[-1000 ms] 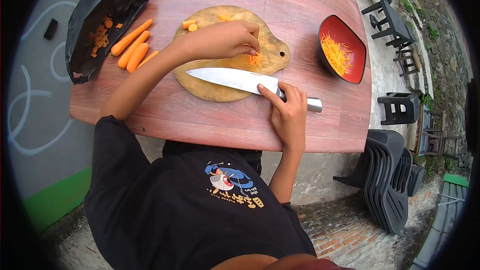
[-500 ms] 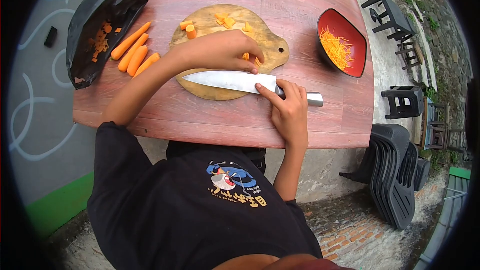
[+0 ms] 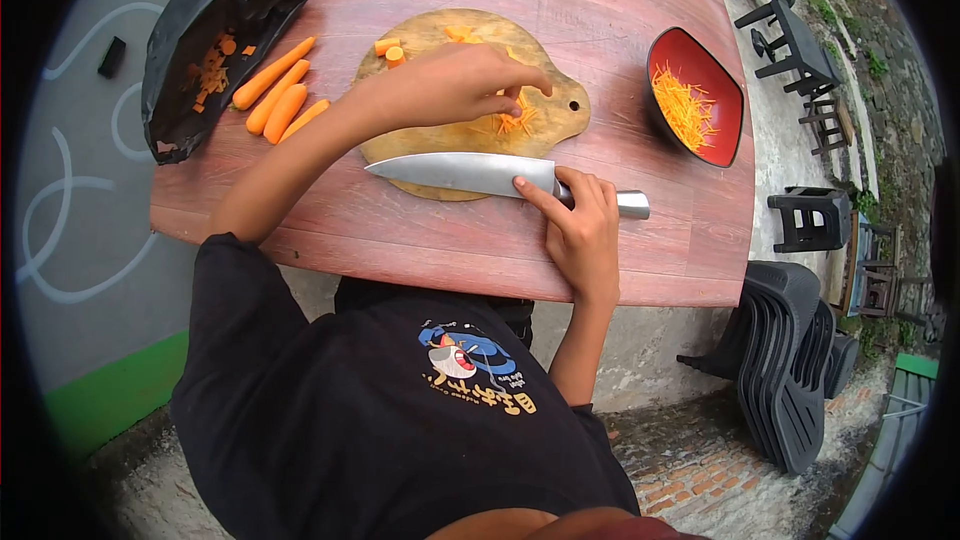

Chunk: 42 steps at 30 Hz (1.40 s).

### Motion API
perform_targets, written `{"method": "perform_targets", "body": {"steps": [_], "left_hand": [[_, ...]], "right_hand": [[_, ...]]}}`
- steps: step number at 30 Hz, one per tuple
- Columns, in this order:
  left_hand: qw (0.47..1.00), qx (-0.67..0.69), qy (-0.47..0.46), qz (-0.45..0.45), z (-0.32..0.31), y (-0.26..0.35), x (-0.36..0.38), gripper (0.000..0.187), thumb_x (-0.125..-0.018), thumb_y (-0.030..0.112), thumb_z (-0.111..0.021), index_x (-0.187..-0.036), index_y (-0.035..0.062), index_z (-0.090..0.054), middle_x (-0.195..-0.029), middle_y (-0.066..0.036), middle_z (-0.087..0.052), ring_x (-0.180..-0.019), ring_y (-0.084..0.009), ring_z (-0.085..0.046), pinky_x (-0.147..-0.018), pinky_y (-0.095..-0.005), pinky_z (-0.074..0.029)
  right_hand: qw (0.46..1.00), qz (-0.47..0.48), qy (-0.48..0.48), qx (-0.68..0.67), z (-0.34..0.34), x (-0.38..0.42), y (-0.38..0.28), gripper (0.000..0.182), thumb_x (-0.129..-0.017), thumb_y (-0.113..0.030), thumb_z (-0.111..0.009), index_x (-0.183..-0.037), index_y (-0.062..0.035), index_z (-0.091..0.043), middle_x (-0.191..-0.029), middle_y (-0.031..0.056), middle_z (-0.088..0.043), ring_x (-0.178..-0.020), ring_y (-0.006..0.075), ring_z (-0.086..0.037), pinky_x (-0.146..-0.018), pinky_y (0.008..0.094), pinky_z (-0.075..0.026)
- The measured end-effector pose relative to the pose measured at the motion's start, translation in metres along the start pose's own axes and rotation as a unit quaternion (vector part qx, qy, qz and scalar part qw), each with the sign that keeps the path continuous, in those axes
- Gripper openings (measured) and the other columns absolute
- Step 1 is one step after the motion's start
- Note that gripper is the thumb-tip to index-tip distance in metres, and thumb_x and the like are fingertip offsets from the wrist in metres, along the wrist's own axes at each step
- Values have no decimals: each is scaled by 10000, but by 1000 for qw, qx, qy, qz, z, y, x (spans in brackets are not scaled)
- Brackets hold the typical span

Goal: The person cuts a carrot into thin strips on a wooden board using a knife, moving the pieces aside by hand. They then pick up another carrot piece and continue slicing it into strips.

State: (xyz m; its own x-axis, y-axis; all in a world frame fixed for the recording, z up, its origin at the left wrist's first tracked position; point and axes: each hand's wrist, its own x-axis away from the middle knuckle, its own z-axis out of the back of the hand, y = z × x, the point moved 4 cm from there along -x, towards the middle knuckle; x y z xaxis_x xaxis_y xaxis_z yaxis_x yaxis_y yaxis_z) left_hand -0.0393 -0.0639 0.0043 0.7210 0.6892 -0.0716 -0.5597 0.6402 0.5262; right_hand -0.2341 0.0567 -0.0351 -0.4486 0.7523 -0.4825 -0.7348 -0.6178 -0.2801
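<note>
My right hand point(image 3: 580, 225) holds the knife point(image 3: 470, 173) at its neck, the index finger on the blade and the blade lying flat over the near edge of the wooden cutting board point(image 3: 560, 120). Above the board my left hand point(image 3: 470, 88) is bent over thin carrot shreds point(image 3: 516, 118), its thumb and fingers curved round them with the fingertips partly apart. Whether it grips any is hard to tell. Carrot chunks point(image 3: 386, 46) sit at the board's far left, and more cut pieces point(image 3: 462, 34) lie at its far edge, partly behind my hand.
Several whole carrots point(image 3: 270, 90) lie left of the board, beside a black plastic bag point(image 3: 165, 90) holding carrot scraps. At the right of the table point(image 3: 640, 260) stands a red bowl point(image 3: 725, 110) with carrot shreds. Stacked black chairs point(image 3: 780, 370) stand beyond the table's right corner.
My left hand has shifted slightly right, and its fingers have spread more over the shreds, which now show loosely heaped. The knife remains in my right hand. The whole view has shifted slightly.
</note>
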Motion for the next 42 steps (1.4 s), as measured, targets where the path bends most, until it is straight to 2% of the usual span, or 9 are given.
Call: {"method": "perform_targets", "body": {"steps": [2,3,5,6,11,16,23,29,42], "left_hand": [[983,-48,99,-144,-4,-7,8,321,-990,155,-608,-1300,73,-616,-916,-120,-697,-835,-250,-684,-762,-391,-516],[984,-46,94,-143,5,-2,13,321,-990,155,-608,-1300,73,-616,-916,-120,-697,-835,-250,-684,-762,-391,-516],[987,34,-151,30,6,-4,24,308,-1009,138,-548,-1300,62,-614,-969,-119,-697,-894,-251,-686,-792,-381,-519],[987,34,-154,30,3,-6,26,308,-1009,138,-548,-1300,62,-614,-969,-119,-697,-894,-251,-686,-792,-381,-519],[994,65,-4,-85,10,-5,26,301,-989,77,-517,-1265,42,-633,-951,-107,-685,-923,-235,-685,-810,-363,-522],[995,46,39,-73,33,-16,42,276,-980,64,-527,-1229,44,-645,-981,-92,-698,-899,-217,-673,-796,-350,-519],[991,25,127,-40,71,-18,69,210,-971,43,-558,-1141,33,-680,-963,-92,-703,-881,-205,-669,-743,-326,-500],[990,23,127,-59,64,-18,77,190,-949,-1,-570,-1104,18,-680,-949,-112,-682,-878,-221,-667,-744,-338,-508],[993,2,104,-49,59,-28,97,157,-925,-19,-580,-1048,6,-674,-957,-116,-681,-874,-253,-664,-770,-360,-522]], "right_hand": [[1000,16,-9,-18,1,-1,1,585,-728,19,-660,-1219,-288,-747,-1060,108,-650,-961,265,-636,-860,419,-456],[999,31,-20,-33,1,0,-2,586,-722,17,-659,-1214,-289,-748,-1055,104,-648,-960,263,-636,-856,418,-458],[999,30,-19,-39,2,-1,-5,587,-715,15,-659,-1209,-289,-748,-1051,102,-646,-959,262,-636,-855,418,-459],[998,35,-17,-42,2,-2,-6,588,-708,13,-659,-1205,-289,-748,-1048,99,-644,-959,260,-635,-853,417,-460],[998,35,-19,-43,0,-2,-5,585,-712,18,-657,-1205,-284,-747,-1057,100,-646,-954,257,-634,-855,419,-459],[998,26,-52,-32,18,-2,-13,612,-732,28,-645,-1263,-267,-721,-1078,111,-652,-950,266,-632,-848,420,-466],[958,-86,-269,-44,72,-11,-28,558,-909,-24,-568,-1458,-73,-482,-910,190,-691,-722,421,-672,-616,489,-526],[928,-130,-342,-67,59,-24,-24,520,-976,-54,-546,-1483,-107,-447,-1000,245,-702,-833,449,-675,-719,521,-514],[943,-218,-242,-63,61,-21,-8,548,-908,-7,-544,-1450,-75,-492,-953,272,-689,-848,445,-677,-750,534,-524]]}}
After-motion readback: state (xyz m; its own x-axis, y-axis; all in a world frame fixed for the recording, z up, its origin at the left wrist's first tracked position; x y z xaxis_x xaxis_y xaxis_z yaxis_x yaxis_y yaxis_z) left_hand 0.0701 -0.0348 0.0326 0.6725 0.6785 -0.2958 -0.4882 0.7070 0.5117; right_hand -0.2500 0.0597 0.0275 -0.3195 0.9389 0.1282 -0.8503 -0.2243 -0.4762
